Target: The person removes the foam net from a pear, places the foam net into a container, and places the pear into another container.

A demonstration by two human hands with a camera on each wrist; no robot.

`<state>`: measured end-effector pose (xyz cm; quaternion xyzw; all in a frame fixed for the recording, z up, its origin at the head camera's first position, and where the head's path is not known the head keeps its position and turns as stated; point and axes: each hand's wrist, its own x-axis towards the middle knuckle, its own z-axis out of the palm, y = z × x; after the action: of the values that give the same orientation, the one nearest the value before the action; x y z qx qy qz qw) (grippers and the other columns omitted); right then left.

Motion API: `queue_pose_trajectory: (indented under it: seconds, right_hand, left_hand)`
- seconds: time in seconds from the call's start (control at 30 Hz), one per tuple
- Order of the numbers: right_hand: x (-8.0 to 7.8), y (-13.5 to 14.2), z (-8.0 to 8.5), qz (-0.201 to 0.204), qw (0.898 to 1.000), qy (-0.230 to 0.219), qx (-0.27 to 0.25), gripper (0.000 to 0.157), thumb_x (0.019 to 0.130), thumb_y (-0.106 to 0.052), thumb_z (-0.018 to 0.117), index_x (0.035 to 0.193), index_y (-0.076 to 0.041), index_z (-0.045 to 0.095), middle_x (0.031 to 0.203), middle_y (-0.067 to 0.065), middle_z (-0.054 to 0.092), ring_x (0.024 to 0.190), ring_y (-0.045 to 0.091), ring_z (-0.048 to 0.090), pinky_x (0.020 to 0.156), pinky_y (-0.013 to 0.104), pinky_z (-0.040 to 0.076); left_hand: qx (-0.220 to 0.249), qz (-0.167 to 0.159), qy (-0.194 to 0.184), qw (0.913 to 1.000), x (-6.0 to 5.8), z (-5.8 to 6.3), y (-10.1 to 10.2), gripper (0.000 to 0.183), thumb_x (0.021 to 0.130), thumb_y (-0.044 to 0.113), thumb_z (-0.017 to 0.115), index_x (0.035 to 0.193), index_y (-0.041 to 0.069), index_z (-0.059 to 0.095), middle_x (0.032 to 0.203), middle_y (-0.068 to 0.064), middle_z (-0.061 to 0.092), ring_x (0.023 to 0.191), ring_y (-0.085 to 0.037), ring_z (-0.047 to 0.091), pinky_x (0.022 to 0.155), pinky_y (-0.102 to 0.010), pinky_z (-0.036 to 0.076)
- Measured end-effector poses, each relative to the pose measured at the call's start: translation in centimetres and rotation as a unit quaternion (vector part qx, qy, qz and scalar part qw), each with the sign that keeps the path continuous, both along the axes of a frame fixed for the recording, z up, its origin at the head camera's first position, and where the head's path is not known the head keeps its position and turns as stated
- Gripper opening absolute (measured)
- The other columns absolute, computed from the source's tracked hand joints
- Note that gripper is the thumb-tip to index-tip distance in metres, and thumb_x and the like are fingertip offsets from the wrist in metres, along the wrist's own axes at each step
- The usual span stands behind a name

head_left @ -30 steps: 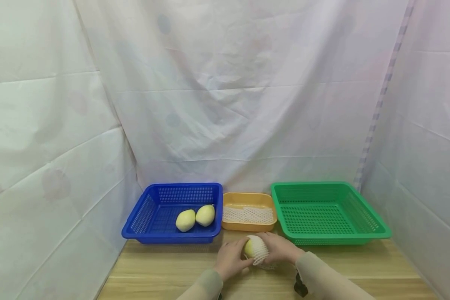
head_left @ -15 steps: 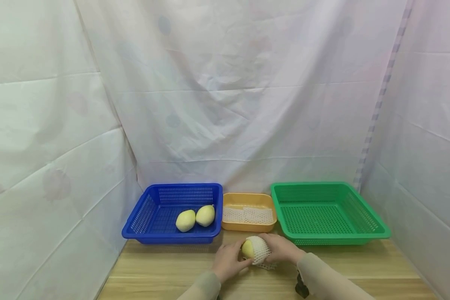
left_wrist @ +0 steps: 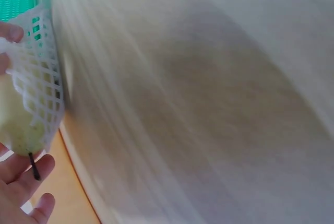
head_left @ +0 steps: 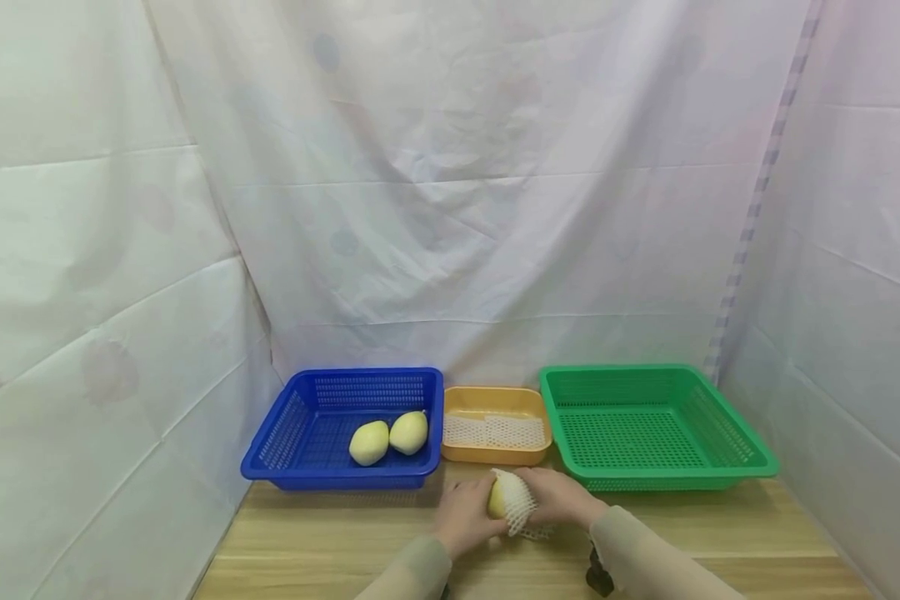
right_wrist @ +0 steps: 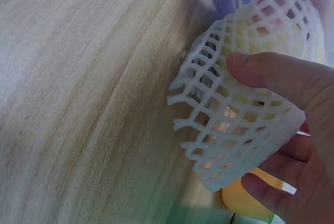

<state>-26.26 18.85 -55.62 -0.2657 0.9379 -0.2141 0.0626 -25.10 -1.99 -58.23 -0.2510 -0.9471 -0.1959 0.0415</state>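
A yellow pear (head_left: 497,502) is partly inside a white foam net sleeve (head_left: 518,503), just above the table in the head view. My left hand (head_left: 467,514) grips the pear's bare end. In the left wrist view the dark stem (left_wrist: 34,166) sticks out beside my fingers. My right hand (head_left: 560,497) holds the sleeve around the pear from the right. In the right wrist view its thumb (right_wrist: 271,75) presses on the mesh, with other fingers below. The sleeve's far end (right_wrist: 193,130) hangs loose, spread past the pear.
A blue basket (head_left: 277,474) with two pears (head_left: 370,442) stands at the back left. Beside it, an orange tray (head_left: 495,456) holds flat foam nets (head_left: 513,432). A green basket (head_left: 667,472) is at the back right. White cloth (head_left: 435,208) walls in the wooden table (head_left: 330,533).
Over the last half second my left hand has shifted slightly right, towards the sleeve, and less bare pear shows. My right hand stays nearly in place. The baskets and tray have not moved.
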Motion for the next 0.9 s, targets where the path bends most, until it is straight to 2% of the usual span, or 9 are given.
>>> queue_pose_trajectory:
  seconds: [0.2,0.43,0.63,0.9]
  right_hand:
    - [0.01,-0.28,0.49,0.011,1.000,0.015,0.005,0.077,0.067,-0.043,0.086,0.131,-0.012,0.057,0.117,0.000,0.064,0.104,0.019,0.061,0.087,0.042,0.049]
    - [0.04,-0.26,0.48,0.008,1.000,0.023,0.017,0.074,0.067,-0.049,0.084,0.128,-0.013,0.060,0.114,-0.002,0.065,0.101,0.016,0.062,0.085,0.040,0.050]
    - [-0.10,-0.21,0.54,0.010,0.999,0.032,0.024,0.068,0.069,-0.047,0.084,0.123,-0.013,0.062,0.109,-0.004,0.066,0.096,0.013,0.062,0.082,0.037,0.051]
    - [-0.04,-0.34,0.91,0.003,0.999,0.027,0.033,0.060,0.068,-0.042,0.085,0.117,-0.015,0.065,0.098,-0.010,0.065,0.084,0.006,0.060,0.073,0.033,0.050]
  left_hand:
    - [-0.019,0.002,-0.005,0.9998,-0.34,0.17,0.49,0.085,0.068,0.049,0.080,0.137,0.009,0.051,0.123,-0.003,0.062,0.107,-0.020,0.058,0.092,-0.046,0.038]
    - [-0.024,0.001,0.007,0.9997,-0.65,0.32,0.40,0.084,0.062,0.052,0.081,0.130,0.011,0.055,0.116,0.000,0.063,0.103,-0.019,0.058,0.090,-0.045,0.037]
    - [-0.023,-0.006,0.024,0.9994,-0.83,0.57,0.10,0.080,0.061,0.052,0.080,0.126,0.012,0.057,0.112,0.002,0.063,0.101,-0.017,0.057,0.089,-0.044,0.035]
    - [-0.010,-0.008,0.005,0.9999,-0.61,0.92,-0.41,0.080,0.063,0.053,0.081,0.127,0.013,0.057,0.115,0.000,0.063,0.104,-0.019,0.057,0.093,-0.046,0.036]
